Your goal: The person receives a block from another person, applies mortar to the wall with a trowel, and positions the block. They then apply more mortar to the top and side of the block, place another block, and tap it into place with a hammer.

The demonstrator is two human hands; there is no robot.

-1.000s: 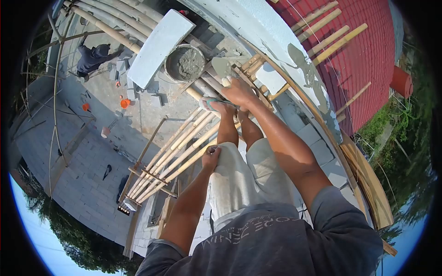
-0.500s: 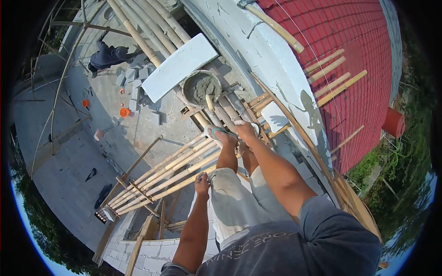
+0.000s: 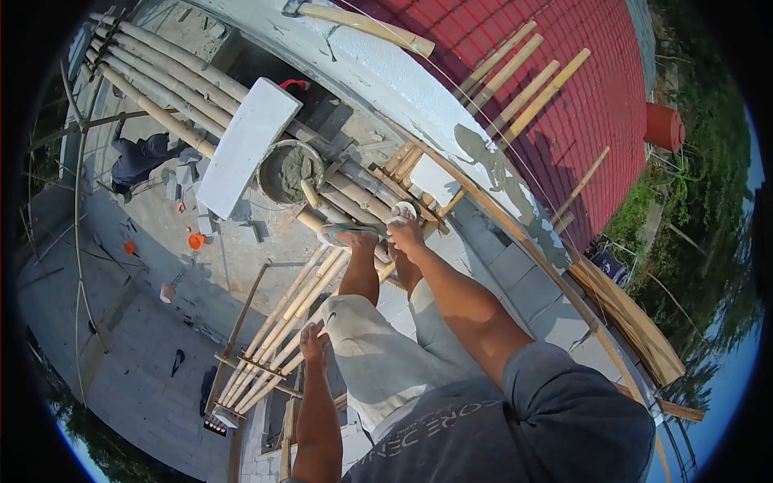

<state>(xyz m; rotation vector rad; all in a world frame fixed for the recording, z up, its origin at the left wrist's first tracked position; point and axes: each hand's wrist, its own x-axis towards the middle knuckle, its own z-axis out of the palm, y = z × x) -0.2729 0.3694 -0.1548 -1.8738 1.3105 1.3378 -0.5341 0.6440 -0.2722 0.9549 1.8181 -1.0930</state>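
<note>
A: What is shown at the far left?
B: A co-worker [image 3: 138, 161] in dark clothing is seen bent over on the floor below, and an orange bucket [image 3: 196, 241] is seen nearer the middle.

A: And next?
B: A long white block [image 3: 249, 148] is laid slantwise across thick bamboo poles [image 3: 173, 87]. Just to its right, a round tub [image 3: 291, 172] is partly filled with wet grey mortar [image 3: 297, 167]. A trowel [image 3: 310, 193] is set in the tub, its pale handle leaned over the near rim and its blade hidden by mortar.

A: Where are the hands placed?
B: The left hand [image 3: 313, 342] is held beside the left knee, above slimmer bamboo poles. Its fingers are loosely bent; whether they are pressed together cannot be told. Farther right, the right hand [image 3: 405, 232] is lowered to the sandalled right foot [image 3: 402, 211]. Its fingers are curled; whether anything is pinched cannot be told.

A: What is found on the right?
B: A smaller white block [image 3: 435, 179] is seen just beyond that foot, then a pale wall [image 3: 435, 105] smeared with mortar. Beyond it, wooden sticks [image 3: 547, 94] are laid on a red tiled roof [image 3: 596, 88].
</note>
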